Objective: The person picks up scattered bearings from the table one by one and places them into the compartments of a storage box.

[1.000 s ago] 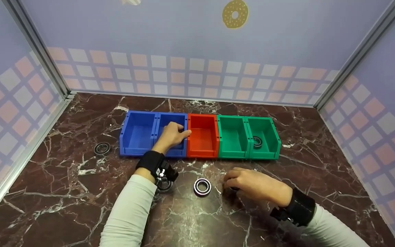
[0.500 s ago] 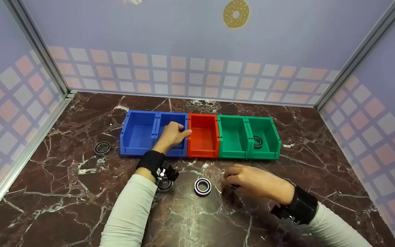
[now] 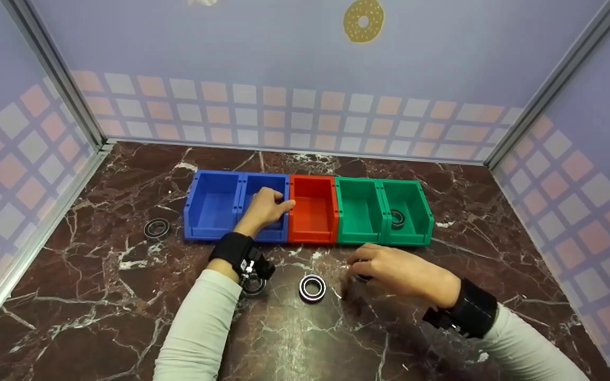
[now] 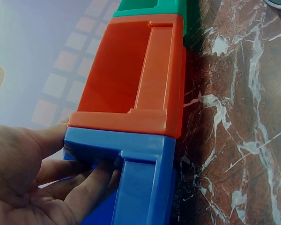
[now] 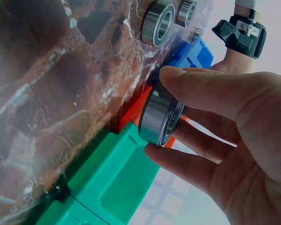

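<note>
My left hand (image 3: 265, 207) is at the second blue bin (image 4: 140, 187). Its fingers curl down inside while the thumb lies over the side wall beside the red bin (image 3: 313, 238), gripping that wall. Thumb and fingertips of my right hand (image 3: 397, 270) pinch a steel ball bearing (image 5: 154, 112) by its rim, tilted on edge. In the head view this hand is above the table in front of the green bins (image 3: 360, 239), and its fingers mostly hide the bearing. Another bearing (image 3: 303, 290) lies flat on the table between the two forearms.
Blue, red and green bins stand joined in one row. One bearing (image 3: 394, 225) leans inside the right-hand green bin. A bearing (image 3: 254, 292) lies partly under my left wrist, and another (image 3: 149, 233) left of the row. Panel walls (image 3: 305, 53) enclose the dark marble table (image 3: 294, 344).
My right hand has risen slightly toward the bins with the bearing in its fingers. The left hand keeps its place at the blue bin.
</note>
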Available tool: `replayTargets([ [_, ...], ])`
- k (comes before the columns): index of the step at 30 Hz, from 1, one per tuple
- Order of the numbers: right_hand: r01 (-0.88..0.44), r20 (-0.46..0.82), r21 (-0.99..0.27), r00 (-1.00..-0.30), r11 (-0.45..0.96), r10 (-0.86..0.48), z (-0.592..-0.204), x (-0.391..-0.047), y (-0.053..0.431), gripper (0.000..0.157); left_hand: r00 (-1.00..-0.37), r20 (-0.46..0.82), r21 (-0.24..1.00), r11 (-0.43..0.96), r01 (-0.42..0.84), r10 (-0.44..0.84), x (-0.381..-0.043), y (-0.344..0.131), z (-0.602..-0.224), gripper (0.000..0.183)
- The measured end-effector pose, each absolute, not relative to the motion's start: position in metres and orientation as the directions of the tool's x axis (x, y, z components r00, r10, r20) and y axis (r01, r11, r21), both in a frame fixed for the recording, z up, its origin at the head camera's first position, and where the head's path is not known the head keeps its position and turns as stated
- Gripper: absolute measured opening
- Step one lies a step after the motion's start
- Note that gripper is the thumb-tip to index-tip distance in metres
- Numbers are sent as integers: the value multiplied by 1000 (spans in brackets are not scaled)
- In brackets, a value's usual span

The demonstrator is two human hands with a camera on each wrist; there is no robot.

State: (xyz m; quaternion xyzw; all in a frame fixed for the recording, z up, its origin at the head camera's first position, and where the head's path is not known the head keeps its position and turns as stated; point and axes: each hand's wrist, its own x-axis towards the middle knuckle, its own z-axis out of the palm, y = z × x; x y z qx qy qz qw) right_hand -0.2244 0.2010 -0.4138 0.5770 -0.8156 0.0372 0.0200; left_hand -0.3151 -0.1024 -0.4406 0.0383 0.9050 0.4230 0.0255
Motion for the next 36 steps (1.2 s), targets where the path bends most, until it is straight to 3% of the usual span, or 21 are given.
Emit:
replayTargets([
  [13,-923,77,-41,-384,382,-920,-392,-235,202,35,-997,-11,765,642,40,75,-314,-102,-441,47],
  [24,-930,111,-27,-368,367,-923,-383,-245,200,28,-996,-26,757,652,32,79,-315,-102,-440,45],
  [36,-913,81,-44,-408,406,-909,-367,-259,196,34,-997,-27,754,657,27,71,-315,-102,-439,42],
])
